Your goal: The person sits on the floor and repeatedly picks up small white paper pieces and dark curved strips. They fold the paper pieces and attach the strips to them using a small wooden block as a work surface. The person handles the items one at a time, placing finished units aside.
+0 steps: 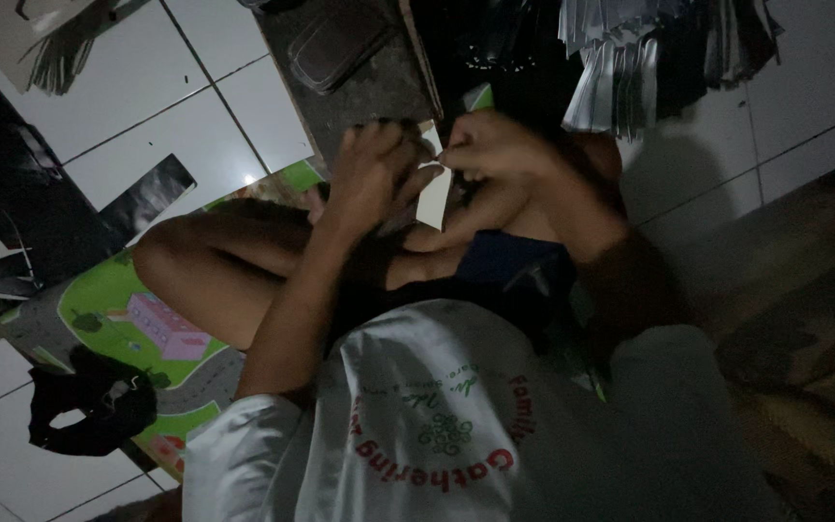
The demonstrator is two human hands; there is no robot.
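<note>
The view is dim and blurred. My left hand (371,174) and my right hand (490,145) are raised together over my lap, fingertips almost touching. Both have their fingers curled as if pinching something very small between them, but what it is cannot be made out. Below them lie my bent bare legs (215,266) and my white printed shirt (437,416). I am sitting on a green play mat with a road and a pink house drawn on it (137,319).
White floor tiles (166,106) spread to the left. A dark board with a flat dark case (340,43) lies ahead. Strips of cut paper (630,58) hang at the upper right. Dark cloth (89,406) lies at the lower left. A brown patterned surface (804,319) is on the right.
</note>
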